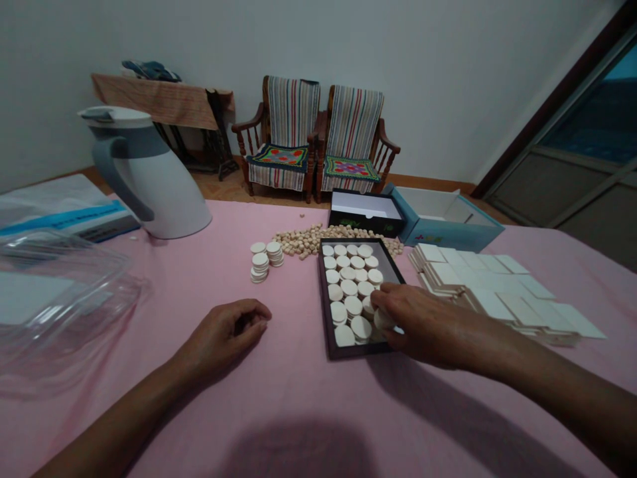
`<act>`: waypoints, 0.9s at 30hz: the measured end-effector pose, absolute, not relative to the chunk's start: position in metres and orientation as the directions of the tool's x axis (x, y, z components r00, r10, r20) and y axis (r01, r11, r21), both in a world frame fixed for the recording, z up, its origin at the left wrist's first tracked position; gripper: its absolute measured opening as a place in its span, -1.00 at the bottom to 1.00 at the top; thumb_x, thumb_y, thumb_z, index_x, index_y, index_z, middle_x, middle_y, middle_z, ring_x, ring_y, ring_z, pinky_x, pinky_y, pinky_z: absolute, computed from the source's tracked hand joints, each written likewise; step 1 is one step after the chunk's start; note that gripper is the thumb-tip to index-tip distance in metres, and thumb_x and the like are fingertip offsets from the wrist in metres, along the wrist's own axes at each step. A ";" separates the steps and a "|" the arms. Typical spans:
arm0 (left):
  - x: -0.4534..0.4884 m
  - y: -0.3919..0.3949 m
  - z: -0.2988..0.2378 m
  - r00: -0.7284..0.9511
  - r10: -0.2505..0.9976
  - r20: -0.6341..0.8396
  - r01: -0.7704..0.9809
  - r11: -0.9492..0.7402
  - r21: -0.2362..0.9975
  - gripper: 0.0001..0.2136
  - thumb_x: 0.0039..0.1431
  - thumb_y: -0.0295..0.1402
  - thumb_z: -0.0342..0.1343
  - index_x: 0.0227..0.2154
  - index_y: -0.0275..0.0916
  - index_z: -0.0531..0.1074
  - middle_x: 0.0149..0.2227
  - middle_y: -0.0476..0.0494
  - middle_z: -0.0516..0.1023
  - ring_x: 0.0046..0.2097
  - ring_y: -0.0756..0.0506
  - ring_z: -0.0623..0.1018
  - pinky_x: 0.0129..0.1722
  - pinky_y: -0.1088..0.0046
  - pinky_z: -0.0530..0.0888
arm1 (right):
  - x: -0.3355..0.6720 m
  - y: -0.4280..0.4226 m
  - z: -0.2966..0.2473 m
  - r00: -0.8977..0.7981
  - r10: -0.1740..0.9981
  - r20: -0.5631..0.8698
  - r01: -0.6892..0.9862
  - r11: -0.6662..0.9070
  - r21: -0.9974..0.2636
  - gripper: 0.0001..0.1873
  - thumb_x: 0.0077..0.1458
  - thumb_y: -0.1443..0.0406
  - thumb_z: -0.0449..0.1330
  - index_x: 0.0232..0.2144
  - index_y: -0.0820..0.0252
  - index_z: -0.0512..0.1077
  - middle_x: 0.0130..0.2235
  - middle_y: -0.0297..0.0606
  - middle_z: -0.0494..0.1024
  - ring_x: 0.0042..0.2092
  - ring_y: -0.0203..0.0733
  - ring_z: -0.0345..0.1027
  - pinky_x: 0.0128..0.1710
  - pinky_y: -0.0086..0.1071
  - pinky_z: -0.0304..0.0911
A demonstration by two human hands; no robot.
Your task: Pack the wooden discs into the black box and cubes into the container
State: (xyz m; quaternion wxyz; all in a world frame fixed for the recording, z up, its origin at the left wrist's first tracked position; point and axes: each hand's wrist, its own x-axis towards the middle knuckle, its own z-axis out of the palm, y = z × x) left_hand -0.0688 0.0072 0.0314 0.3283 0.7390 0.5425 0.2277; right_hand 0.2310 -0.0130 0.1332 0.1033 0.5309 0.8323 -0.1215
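A shallow dark-rimmed box tray (324, 312) lies on the pink tablecloth, with rows of stacked white round discs (349, 287) inside it. Over its near right corner, my right hand (415, 322) grips some white discs (382, 320) between thumb and fingers, low among the other stacks. The fingers partly hide what they hold. My left hand (226, 334) rests on the cloth left of the tray, fingers loosely curled with a gap to the thumb and nothing visible in them. Beyond it stand a few short stacks of loose white discs (259, 261).
Small wooden pieces (308, 240) are heaped behind the tray. A black box (365, 212) and a light blue box (448, 222) stand at the back. White square tiles (492, 285) are stacked right. Left are a white jug (164, 186) and a clear plastic container (64, 292).
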 end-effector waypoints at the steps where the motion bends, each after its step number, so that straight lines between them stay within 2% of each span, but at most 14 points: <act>1: -0.068 0.006 0.032 0.305 0.952 -0.015 0.654 -0.198 0.730 -0.78 0.14 -0.21 0.03 -0.32 -0.25 0.47 -0.57 0.04 0.36 -0.53 0.04 0.31 -0.56 0.57 0.22 | 0.231 -0.012 0.133 -0.419 0.857 -0.301 0.907 0.410 -0.096 -0.84 -0.04 0.49 0.09 -0.34 0.27 0.37 -0.27 -0.14 0.48 -0.29 -0.21 0.37 -0.34 -0.39 0.14; 4: -0.062 0.000 0.036 0.315 0.949 0.028 0.632 -0.231 0.740 -0.78 0.17 -0.22 0.03 -0.27 -0.25 0.46 -0.49 -0.02 0.44 -0.49 0.02 0.38 -0.51 0.55 0.30 | 0.234 -0.010 0.134 -0.415 0.859 -0.301 0.909 0.407 -0.090 -0.86 -0.02 0.46 0.09 -0.35 0.25 0.37 -0.30 -0.17 0.48 -0.31 -0.21 0.36 -0.36 -0.39 0.12; 7: -0.050 -0.010 0.042 0.412 0.893 0.184 0.568 -0.409 0.715 -0.78 0.20 -0.27 0.03 -0.18 -0.24 0.45 -0.32 -0.13 0.49 -0.34 -0.03 0.46 -0.35 0.49 0.41 | 0.240 -0.008 0.135 -0.410 0.862 -0.298 0.911 0.405 -0.080 -0.88 -0.02 0.44 0.10 -0.35 0.24 0.37 -0.29 -0.17 0.48 -0.31 -0.21 0.35 -0.37 -0.38 0.12; 9: -0.040 -0.015 0.049 0.492 0.810 0.318 0.529 -0.569 0.630 -0.75 0.19 -0.25 0.05 -0.10 -0.20 0.44 -0.13 -0.23 0.47 -0.14 -0.10 0.47 -0.15 0.39 0.44 | 0.244 -0.008 0.136 -0.413 0.864 -0.286 0.910 0.407 -0.082 -0.88 -0.02 0.43 0.12 -0.35 0.23 0.37 -0.28 -0.18 0.48 -0.30 -0.21 0.36 -0.36 -0.38 0.12; 11: -0.028 -0.016 0.058 0.594 0.701 0.394 0.498 -0.705 0.505 -0.62 0.13 -0.13 0.13 -0.01 -0.12 0.41 0.11 -0.29 0.33 0.10 -0.24 0.35 0.05 0.18 0.36 | 0.248 -0.010 0.138 -0.403 0.875 -0.268 0.915 0.397 -0.078 -0.89 -0.01 0.42 0.13 -0.35 0.23 0.37 -0.29 -0.19 0.48 -0.31 -0.21 0.36 -0.37 -0.39 0.12; 14: -0.005 -0.008 0.072 0.771 0.527 0.356 0.416 -0.842 0.344 -0.32 -0.13 0.12 0.23 0.08 -0.03 0.35 0.32 -0.27 0.01 0.27 -0.45 0.07 0.18 -0.12 0.13 | 0.251 -0.013 0.139 -0.394 0.890 -0.231 0.919 0.389 -0.069 -0.87 -0.01 0.43 0.13 -0.33 0.22 0.37 -0.30 -0.19 0.48 -0.32 -0.21 0.38 -0.40 -0.41 0.11; 16: 0.013 0.001 0.079 0.833 0.460 0.307 0.367 -0.875 0.315 -0.24 -0.21 0.20 0.22 0.08 -0.03 0.35 0.35 -0.28 -0.08 0.30 -0.52 -0.03 0.18 -0.23 0.02 | 0.252 -0.015 0.139 -0.395 0.892 -0.221 0.918 0.391 -0.065 -0.86 -0.02 0.46 0.12 -0.33 0.23 0.37 -0.31 -0.19 0.48 -0.33 -0.21 0.38 -0.41 -0.41 0.10; 20: 0.044 0.018 0.084 0.886 0.370 0.280 0.279 -0.907 0.316 -0.19 -0.30 0.26 0.21 0.03 -0.09 0.41 0.35 -0.31 -0.06 0.31 -0.58 -0.12 0.17 -0.33 -0.15 | 0.256 -0.017 0.137 -0.384 0.898 -0.214 0.923 0.381 -0.059 -0.87 0.00 0.47 0.12 -0.34 0.24 0.38 -0.33 -0.19 0.48 -0.34 -0.22 0.38 -0.40 -0.40 0.10; 27: 0.064 0.029 0.084 0.930 0.303 0.209 0.239 -0.929 0.282 -0.30 -0.27 0.25 0.20 -0.14 -0.17 0.51 0.34 -0.32 -0.02 0.32 -0.59 -0.14 0.17 -0.36 -0.20 | 0.267 -0.021 0.135 -0.381 0.906 -0.184 0.924 0.368 -0.103 -0.84 -0.02 0.48 0.13 -0.32 0.25 0.38 -0.33 -0.21 0.47 -0.34 -0.25 0.36 -0.39 -0.42 0.11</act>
